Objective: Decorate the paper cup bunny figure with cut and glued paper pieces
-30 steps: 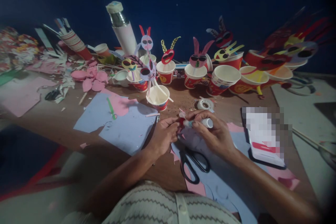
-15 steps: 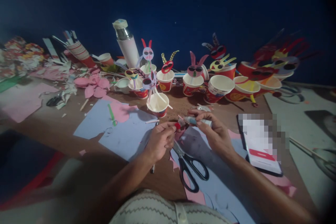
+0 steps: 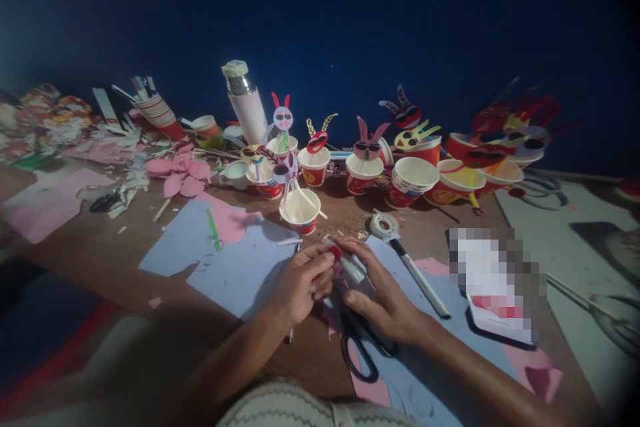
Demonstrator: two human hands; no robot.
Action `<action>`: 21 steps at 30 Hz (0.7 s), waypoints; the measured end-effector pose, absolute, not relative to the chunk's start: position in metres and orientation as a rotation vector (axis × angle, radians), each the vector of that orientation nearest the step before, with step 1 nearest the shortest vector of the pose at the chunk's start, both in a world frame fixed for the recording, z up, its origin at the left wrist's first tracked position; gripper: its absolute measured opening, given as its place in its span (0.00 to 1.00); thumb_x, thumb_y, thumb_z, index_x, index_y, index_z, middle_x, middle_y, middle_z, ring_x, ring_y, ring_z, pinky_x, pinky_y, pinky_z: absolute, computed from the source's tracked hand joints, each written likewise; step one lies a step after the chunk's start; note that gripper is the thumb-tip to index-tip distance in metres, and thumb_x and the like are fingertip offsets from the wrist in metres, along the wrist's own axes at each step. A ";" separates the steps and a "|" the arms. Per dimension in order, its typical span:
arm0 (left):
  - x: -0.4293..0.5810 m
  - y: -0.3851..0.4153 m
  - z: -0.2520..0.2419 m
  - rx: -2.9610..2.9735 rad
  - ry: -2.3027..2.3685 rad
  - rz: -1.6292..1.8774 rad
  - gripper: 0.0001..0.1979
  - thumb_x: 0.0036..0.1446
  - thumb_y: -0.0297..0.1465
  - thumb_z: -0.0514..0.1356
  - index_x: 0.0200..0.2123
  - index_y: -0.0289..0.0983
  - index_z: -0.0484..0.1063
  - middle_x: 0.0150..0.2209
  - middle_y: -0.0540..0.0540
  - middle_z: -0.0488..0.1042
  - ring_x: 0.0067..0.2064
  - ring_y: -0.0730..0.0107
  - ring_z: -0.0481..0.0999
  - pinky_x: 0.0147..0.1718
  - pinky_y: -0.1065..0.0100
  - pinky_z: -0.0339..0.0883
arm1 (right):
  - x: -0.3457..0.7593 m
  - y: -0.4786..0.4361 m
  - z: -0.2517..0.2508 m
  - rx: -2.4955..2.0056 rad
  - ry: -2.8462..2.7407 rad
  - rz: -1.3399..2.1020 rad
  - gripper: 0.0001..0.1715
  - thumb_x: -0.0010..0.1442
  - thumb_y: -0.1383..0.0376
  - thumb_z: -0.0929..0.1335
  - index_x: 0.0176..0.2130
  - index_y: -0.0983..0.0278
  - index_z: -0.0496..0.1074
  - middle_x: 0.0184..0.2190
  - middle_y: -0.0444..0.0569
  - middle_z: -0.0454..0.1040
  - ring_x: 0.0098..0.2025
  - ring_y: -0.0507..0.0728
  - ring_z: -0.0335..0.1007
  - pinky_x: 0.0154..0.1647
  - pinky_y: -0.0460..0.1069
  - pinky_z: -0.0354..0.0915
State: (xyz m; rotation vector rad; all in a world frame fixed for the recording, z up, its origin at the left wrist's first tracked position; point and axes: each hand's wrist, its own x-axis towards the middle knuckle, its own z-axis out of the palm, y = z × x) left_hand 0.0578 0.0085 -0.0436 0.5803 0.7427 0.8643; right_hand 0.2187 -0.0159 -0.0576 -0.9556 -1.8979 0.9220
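My left hand (image 3: 306, 282) is closed, pinching a small round red piece (image 3: 335, 252) between thumb and fingertips. Just right of it, my right hand (image 3: 387, 297) has its fingers over a small clear tube (image 3: 353, 268), whose end points down toward the table. The thumb of that hand is spread away from the tube, and its fingers reach close to the red piece. Beneath the hands lie black-handled scissors (image 3: 369, 370), their blades mostly hidden. A blue paper sheet (image 3: 233, 287) is spread left of my left hand.
Paper cups (image 3: 414, 177) with paper faces stand along the back, near a flask (image 3: 247, 110). A tape roll (image 3: 384, 225), a marker (image 3: 420, 277) and a phone (image 3: 500, 293) lie to the right. Pink paper flowers (image 3: 180, 170) are at the left.
My right hand has turned palm-down and moved down and left, swinging the tube from sideways to a downward slant. The tape roll and marker now show. The view has tilted slightly up.
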 end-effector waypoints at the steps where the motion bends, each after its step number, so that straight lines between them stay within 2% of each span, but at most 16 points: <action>1: 0.057 0.008 -0.044 0.610 0.757 0.890 0.05 0.49 0.30 0.60 0.31 0.34 0.69 0.11 0.61 0.51 0.13 0.85 0.44 0.12 0.78 0.41 | 0.220 -0.015 -0.056 -0.968 -1.880 0.928 0.33 0.60 0.55 0.61 0.60 0.61 0.50 0.60 0.53 0.55 0.61 0.63 0.48 0.60 0.60 0.48; 4: 0.053 0.008 -0.046 0.728 0.852 0.944 0.07 0.49 0.31 0.61 0.31 0.34 0.71 0.13 0.60 0.52 0.14 0.85 0.46 0.13 0.78 0.40 | 0.227 -0.007 -0.054 -1.148 -1.739 0.896 0.22 0.63 0.57 0.57 0.53 0.62 0.61 0.52 0.54 0.65 0.53 0.61 0.61 0.52 0.56 0.58; 6: 0.050 0.007 -0.047 0.813 0.915 0.945 0.08 0.49 0.32 0.61 0.31 0.33 0.72 0.14 0.59 0.54 0.15 0.85 0.48 0.14 0.77 0.40 | 0.231 0.001 -0.055 -1.293 -1.713 0.802 0.17 0.63 0.59 0.58 0.47 0.62 0.67 0.45 0.52 0.71 0.47 0.59 0.66 0.47 0.53 0.61; 12: 0.038 0.000 -0.051 0.961 1.092 0.878 0.09 0.51 0.34 0.59 0.31 0.34 0.73 0.16 0.57 0.55 0.16 0.84 0.47 0.15 0.76 0.41 | 0.234 0.015 -0.057 -1.587 -2.025 0.561 0.14 0.62 0.61 0.60 0.40 0.61 0.72 0.35 0.49 0.73 0.37 0.56 0.69 0.37 0.49 0.61; 15: 0.036 -0.004 -0.049 1.088 1.182 0.885 0.08 0.52 0.33 0.58 0.31 0.35 0.74 0.19 0.54 0.62 0.17 0.83 0.54 0.16 0.76 0.48 | 0.226 0.018 -0.053 -1.723 -2.149 0.334 0.14 0.61 0.59 0.60 0.37 0.61 0.72 0.31 0.48 0.73 0.33 0.56 0.69 0.30 0.48 0.58; 18: 0.034 -0.006 -0.045 1.320 1.206 0.945 0.07 0.52 0.30 0.57 0.30 0.36 0.75 0.29 0.49 0.70 0.29 0.76 0.68 0.27 0.75 0.61 | 0.216 0.022 -0.051 -1.807 -2.203 0.155 0.14 0.59 0.56 0.62 0.34 0.62 0.71 0.30 0.48 0.73 0.32 0.57 0.69 0.28 0.48 0.56; 21: 0.033 -0.006 -0.043 1.488 1.164 0.982 0.08 0.53 0.28 0.56 0.31 0.36 0.75 0.35 0.47 0.70 0.38 0.71 0.70 0.36 0.72 0.63 | 0.209 0.027 -0.053 -1.863 -2.229 0.056 0.14 0.56 0.56 0.64 0.31 0.63 0.71 0.30 0.50 0.74 0.33 0.59 0.69 0.28 0.49 0.56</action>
